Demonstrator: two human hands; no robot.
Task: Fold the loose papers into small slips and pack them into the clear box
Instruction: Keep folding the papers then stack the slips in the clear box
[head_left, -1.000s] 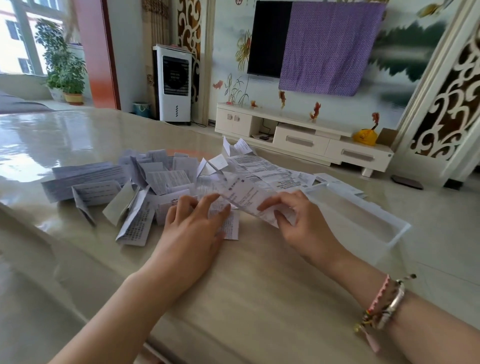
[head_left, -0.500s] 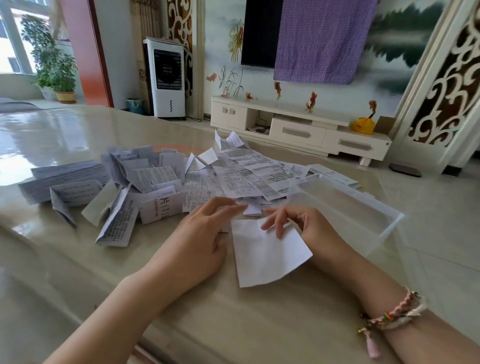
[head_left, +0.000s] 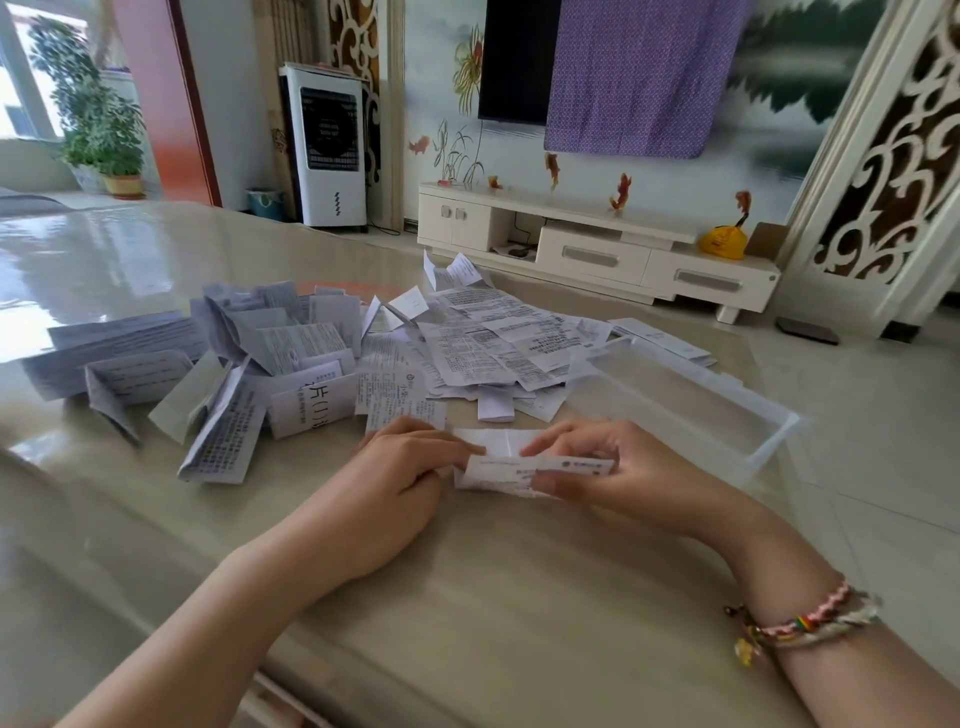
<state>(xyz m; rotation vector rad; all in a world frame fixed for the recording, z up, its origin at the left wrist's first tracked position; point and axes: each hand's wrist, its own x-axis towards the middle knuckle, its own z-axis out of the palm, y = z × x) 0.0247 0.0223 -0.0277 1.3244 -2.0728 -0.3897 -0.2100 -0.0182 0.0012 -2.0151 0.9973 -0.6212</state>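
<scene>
- Left hand (head_left: 400, 467) and right hand (head_left: 597, 467) each pinched one end of a half-folded paper (head_left: 511, 465) on the table (head_left: 467, 597).
- Loose papers (head_left: 467, 348) lay heaped beyond.
- Clear box (head_left: 727, 415) stood right of them, open.

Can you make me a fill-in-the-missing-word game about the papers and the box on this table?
1. Both hands are folding one ____ between them.
2. The clear box has ____ slips inside it yet.
3. The box sits next to the ____ hand.
4. The paper pile lies on the ____.

Missing words: paper; no; right; table
</scene>
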